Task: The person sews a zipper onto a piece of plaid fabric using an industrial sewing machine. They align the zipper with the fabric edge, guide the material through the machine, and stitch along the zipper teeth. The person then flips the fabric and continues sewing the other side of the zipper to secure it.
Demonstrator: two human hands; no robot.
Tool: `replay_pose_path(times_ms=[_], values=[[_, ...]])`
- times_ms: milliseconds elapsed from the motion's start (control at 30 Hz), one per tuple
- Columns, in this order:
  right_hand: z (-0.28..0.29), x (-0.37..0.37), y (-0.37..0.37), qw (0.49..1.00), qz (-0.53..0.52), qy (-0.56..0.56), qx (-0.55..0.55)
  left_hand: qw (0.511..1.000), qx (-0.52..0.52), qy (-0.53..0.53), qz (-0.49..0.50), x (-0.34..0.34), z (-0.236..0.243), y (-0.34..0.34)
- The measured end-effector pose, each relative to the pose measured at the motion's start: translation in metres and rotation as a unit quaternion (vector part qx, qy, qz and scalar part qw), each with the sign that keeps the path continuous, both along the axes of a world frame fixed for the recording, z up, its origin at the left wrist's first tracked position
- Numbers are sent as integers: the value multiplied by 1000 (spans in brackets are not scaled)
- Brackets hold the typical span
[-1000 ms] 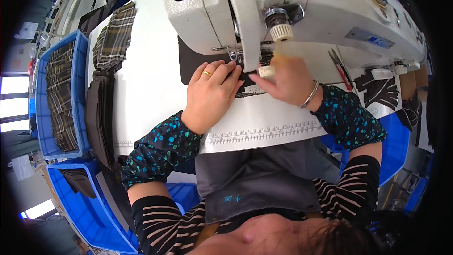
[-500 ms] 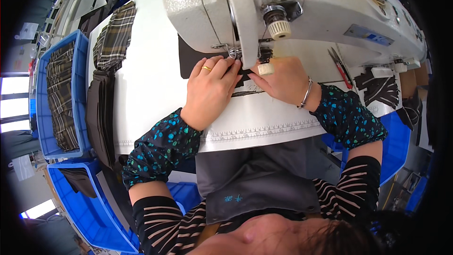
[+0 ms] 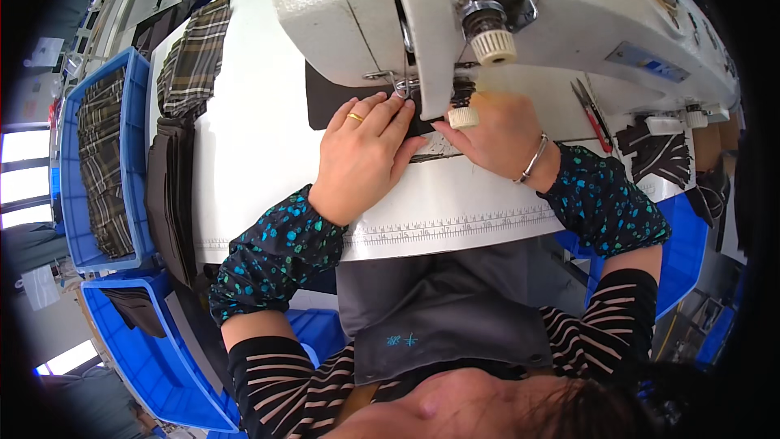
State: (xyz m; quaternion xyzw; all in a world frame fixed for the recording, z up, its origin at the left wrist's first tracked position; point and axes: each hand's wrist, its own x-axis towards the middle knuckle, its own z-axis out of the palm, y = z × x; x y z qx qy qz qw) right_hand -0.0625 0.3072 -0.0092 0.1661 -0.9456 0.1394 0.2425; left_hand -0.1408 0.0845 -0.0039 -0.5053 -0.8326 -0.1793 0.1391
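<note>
A dark brown fabric piece (image 3: 329, 103) lies under the needle area of a white sewing machine (image 3: 341, 32). My left hand (image 3: 363, 146), with a ring on one finger, rests flat on this fabric, fingertips close to the presser foot (image 3: 404, 86) and thumb apart. Just right of the needle, my right hand (image 3: 502, 132) pinches the fabric's near right edge, thumb in front. The machine's arm and a cream knob (image 3: 463, 118) partly hide its fingers.
Plaid fabric (image 3: 193, 61) and a folded dark stack (image 3: 171, 195) lie at the table's left. Beyond them stands a blue bin (image 3: 134, 154) of plaid pieces. Red-handled snips (image 3: 597, 122) and dark strips (image 3: 654, 154) are at the right. A ruler scale (image 3: 455, 223) runs along the front edge.
My left thumb has spread away from the fingers. A bit of dark fabric between my thumbs no longer shows there. My right hand has shifted slightly to the right.
</note>
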Motion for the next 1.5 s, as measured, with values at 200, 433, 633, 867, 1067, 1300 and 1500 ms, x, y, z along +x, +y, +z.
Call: replay_pose_path(times_ms=[200,433,633,867,1067,1300,1500], values=[[-5,0,0,1000,27,-12,10,1000,4,8,6,0,0,2],[-8,3,0,999,28,-34,21,1000,-8,9,2,1,4,2],[-8,-4,5,995,58,-6,85,1000,-5,13,-8,-1,4,3],[-11,-7,5,987,88,21,135,1000,4,28,-10,-3,1,3],[-9,-5,0,994,75,3,75,1000,-12,15,-4,0,7,3],[-6,-6,1,993,77,6,88,1000,-1,31,7,-3,0,2],[-6,-7,0,995,69,-5,70,1000,-7,13,13,-4,-3,2]])
